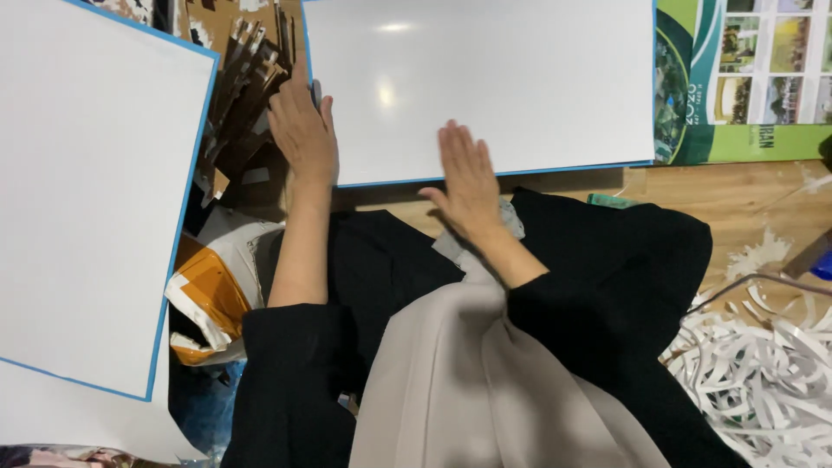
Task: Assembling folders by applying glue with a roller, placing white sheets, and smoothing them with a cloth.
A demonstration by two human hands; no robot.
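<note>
From my feed I see a large white sheet (pixel 520 78) lying flat ahead of the person, filling the upper middle of the view. Its face is smooth and glossy, with a soft glare spot near its top and another lower down, and a thin blue line runs along its near and left edges. It looks rectangular, with its top running out of the picture.

The left hand (pixel 303 130) lies at the sheet's left edge, fingers straight and close together, palm down; it grips nothing that I can make out, and its fingertips reach up along the blue border. The right hand (pixel 468 182) rests flat and spread on the near edge of the sheet, palm down, fingers fanned a little, holding nothing.

To the left lies a second white sheet (pixel 87 191) with the same blue edging, tilted. Between the two sheets I see brown cardboard scraps (pixel 238 87). An orange and white wrapper (pixel 208 299) sits below them. At upper right a green printed poster (pixel 745 78) lies on the wooden floor (pixel 693 186), and a heap of white paper strips (pixel 763 373) fills the lower right.
</note>
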